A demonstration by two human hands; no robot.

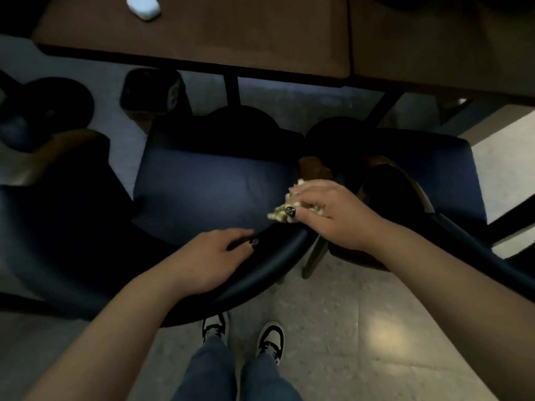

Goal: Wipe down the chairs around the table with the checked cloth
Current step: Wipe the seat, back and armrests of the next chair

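Note:
A chair with a blue seat (208, 186) and a dark curved backrest (269, 256) stands pushed toward the brown table (231, 36). My right hand (333, 212) grips the bunched checked cloth (285, 211) at the right end of the backrest, by the seat's right edge. My left hand (214, 256) rests on top of the backrest, its fingers curled over the rim. A second blue chair (451, 175) stands to the right, its backrest running under my right forearm.
A third chair (58, 215) with a wooden arm stands at the left. A white case (144, 6) lies on the table. Black table legs (231, 91) and round chair bases show under the table. My two feet (240, 334) stand on speckled tile floor.

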